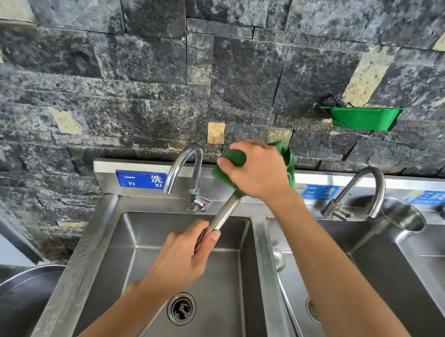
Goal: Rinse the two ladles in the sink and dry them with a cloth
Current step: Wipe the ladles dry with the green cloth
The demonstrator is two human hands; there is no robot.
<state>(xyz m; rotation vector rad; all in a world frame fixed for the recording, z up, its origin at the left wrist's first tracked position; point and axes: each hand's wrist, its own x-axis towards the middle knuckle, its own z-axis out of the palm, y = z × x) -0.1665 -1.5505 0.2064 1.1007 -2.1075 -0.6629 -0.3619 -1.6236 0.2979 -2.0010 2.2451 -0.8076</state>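
The dark stone wall fills most of my view, and below it the steel sink sits directly under the work. Above it I have the left hand wrapped tight around the lower shaft of the ladle, which slants up toward the right hand. That hand is clamped over the green cloth, bunched around the bowl so the bowl itself is hidden. The tap stands just beside the cloth, with no water showing at its spout. What I take for the second ladle lies along the sink's inner rim, near my right forearm. My worries are that the smooth shaft could spin out of the left grip under a hard twist and drop, that a swing left would strike the tap, and that the forearm could nudge the resting ladle.
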